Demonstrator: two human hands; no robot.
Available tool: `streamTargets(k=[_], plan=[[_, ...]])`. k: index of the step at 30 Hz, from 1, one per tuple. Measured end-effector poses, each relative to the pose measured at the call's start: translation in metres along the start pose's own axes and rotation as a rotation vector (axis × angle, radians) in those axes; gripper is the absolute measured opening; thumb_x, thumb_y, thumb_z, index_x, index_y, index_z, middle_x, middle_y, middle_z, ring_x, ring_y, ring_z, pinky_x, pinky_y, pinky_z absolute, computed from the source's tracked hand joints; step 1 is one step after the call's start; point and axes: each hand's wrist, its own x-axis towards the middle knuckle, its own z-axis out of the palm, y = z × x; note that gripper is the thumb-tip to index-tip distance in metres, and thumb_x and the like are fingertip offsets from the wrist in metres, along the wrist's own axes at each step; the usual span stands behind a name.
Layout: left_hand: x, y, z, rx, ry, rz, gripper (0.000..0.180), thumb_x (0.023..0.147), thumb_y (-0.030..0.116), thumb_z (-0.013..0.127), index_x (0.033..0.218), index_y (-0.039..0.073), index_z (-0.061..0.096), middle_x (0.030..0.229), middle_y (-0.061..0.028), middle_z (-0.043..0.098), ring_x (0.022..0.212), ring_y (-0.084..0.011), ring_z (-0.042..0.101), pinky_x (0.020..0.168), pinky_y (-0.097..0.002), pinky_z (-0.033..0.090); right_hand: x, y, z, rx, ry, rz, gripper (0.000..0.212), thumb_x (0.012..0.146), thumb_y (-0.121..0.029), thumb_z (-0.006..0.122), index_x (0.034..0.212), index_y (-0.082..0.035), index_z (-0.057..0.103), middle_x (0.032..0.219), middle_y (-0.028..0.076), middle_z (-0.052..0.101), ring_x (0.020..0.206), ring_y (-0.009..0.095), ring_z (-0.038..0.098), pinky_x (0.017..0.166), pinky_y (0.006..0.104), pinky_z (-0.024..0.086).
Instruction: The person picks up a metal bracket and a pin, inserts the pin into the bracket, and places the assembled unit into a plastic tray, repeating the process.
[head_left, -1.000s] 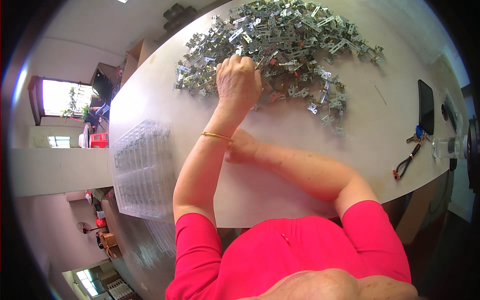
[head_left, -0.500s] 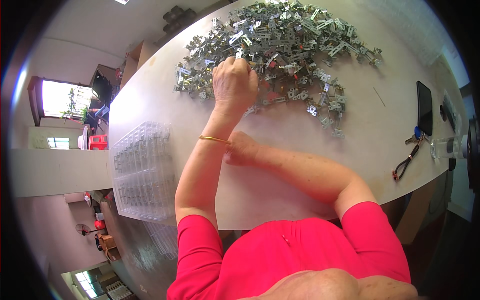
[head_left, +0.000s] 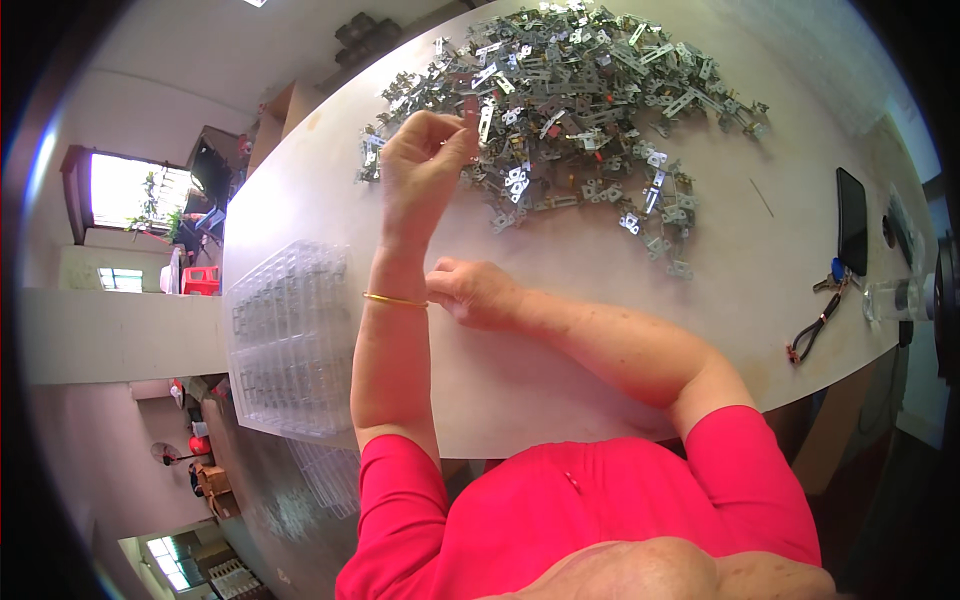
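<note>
One small metal bracket [head_left: 470,108], likely light and stiff, is pinched by the left hand [head_left: 425,160]; right hand [head_left: 475,292] rests curled on the table [head_left: 600,260].

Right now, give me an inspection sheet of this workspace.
Surface: pale table, bare in the middle.
Job's things: heap of small metal brackets at the far side; clear trays stacked at the left edge.
Clutter: dark phone, keys, pliers and a clear bottle at the right end.
Hands: left hand raised at the heap's near edge, fingers pinched on a small part; right hand resting on the table, empty as far as shown.
Cables: nothing seen.
Surroundings: window and cardboard boxes to the left.
</note>
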Motion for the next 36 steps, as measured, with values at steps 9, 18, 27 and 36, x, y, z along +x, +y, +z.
streamTargets(k=[9, 18, 27, 36], plan=[[-0.036, -0.038, -0.060, -0.801, -0.044, -0.233, 0.012, 0.092, 0.001, 0.063, 0.103, 0.004, 0.062, 0.099, -0.0165, 0.072, 0.096, -0.0254, 0.068, 0.090, -0.0377, 0.051, -0.002, 0.001, -0.003, -0.046, -0.004, 0.054, 0.004, 0.091, -0.014, 0.062, 0.094, -0.011, 0.064, 0.097, 0.009, 0.063, 0.086, 0.034, 0.064, 0.074, 0.0431, 0.052], [-0.077, -0.063, -0.073, -1.076, 0.044, -0.392, 0.035, 0.093, 0.013, 0.050, 0.123, -0.003, 0.054, 0.091, -0.0124, 0.060, 0.082, -0.0259, 0.060, 0.081, -0.0403, 0.051, -0.005, -0.014, -0.035, -0.210, -0.206, 0.064, 0.007, 0.089, -0.010, 0.063, 0.096, -0.007, 0.064, 0.092, 0.013, 0.066, 0.085, 0.036, 0.064, 0.074, 0.0427, 0.052], [-0.118, -0.078, -0.040, -0.790, -0.085, -0.508, 0.020, 0.100, 0.018, 0.056, 0.108, 0.001, 0.063, 0.073, -0.0021, 0.057, 0.046, -0.0079, 0.046, 0.041, -0.0217, 0.035, -0.039, -0.047, -0.067, 0.197, 0.312, 0.429, 0.011, 0.100, -0.015, 0.059, 0.102, -0.005, 0.064, 0.071, 0.000, 0.061, 0.060, 0.004, 0.056, 0.053, 0.0228, 0.047], [-0.129, -0.065, -0.027, -0.583, -0.137, -0.578, 0.018, 0.100, 0.020, 0.059, 0.106, 0.003, 0.064, 0.071, 0.0011, 0.056, 0.046, -0.0040, 0.042, 0.041, -0.0188, 0.030, -0.047, -0.041, -0.066, 0.260, 0.360, 0.490, 0.012, 0.100, -0.014, 0.058, 0.103, -0.004, 0.064, 0.072, 0.000, 0.061, 0.059, 0.006, 0.055, 0.053, 0.0225, 0.046]])
